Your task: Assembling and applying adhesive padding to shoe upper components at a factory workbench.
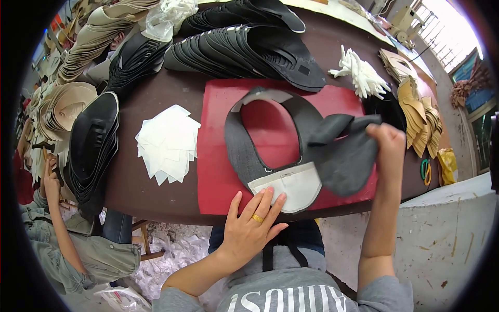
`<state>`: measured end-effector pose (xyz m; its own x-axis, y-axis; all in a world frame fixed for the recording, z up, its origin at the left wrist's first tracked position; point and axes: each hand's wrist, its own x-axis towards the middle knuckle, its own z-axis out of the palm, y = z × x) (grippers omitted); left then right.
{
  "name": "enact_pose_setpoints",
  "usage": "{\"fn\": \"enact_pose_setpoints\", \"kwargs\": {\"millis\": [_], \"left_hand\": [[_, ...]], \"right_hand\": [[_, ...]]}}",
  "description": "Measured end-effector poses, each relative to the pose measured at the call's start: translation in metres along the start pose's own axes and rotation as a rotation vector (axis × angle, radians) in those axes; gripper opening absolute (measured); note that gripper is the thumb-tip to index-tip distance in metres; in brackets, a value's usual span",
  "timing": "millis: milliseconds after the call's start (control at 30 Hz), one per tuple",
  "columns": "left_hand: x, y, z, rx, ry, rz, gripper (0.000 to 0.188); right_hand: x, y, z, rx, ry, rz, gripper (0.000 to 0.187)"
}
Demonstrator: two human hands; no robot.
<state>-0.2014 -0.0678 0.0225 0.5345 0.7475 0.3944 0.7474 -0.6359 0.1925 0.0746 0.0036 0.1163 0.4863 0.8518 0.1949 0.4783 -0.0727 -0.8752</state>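
While left hand lies flat, fingers spread, on white patch, seemingly steadying dark ring-shaped piece, right hand clamps blurred dark grey sheet, apparently holding it raised. Both pieces over red mat at worktop's near edge. White cut sheets left of mat, probably for easy reach; black stacks toward far edge.

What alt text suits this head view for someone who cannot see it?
A person's left hand lies on the white patch of a dark ring-shaped piece on a red mat; the right hand grips a dark gray flap. White sheets lie beside the mat on a brown table, black stacks beyond.
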Motion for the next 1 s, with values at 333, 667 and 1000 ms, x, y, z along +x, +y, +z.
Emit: {"fn": "enact_pose_setpoints", "kwargs": {"millis": [333, 667, 1000], "left_hand": [[0.023, 0.011, -0.046, -0.034, 0.208, -0.207, 0.027], [0.113, 0.086, -0.035, -1.011, -0.116, -0.370, 0.060], [0.132, 0.103, -0.040, -1.014, 0.028, -0.223, 0.030]], "right_hand": [[0.034, -0.078, -0.103, -0.093, -0.070, -0.032, 0.024], [-0.022, -0.038, -0.096, 0.054, -0.340, -0.266, 0.021], [-0.007, 0.020, -0.114, 0.156, -0.752, -0.771, 0.032]]}}
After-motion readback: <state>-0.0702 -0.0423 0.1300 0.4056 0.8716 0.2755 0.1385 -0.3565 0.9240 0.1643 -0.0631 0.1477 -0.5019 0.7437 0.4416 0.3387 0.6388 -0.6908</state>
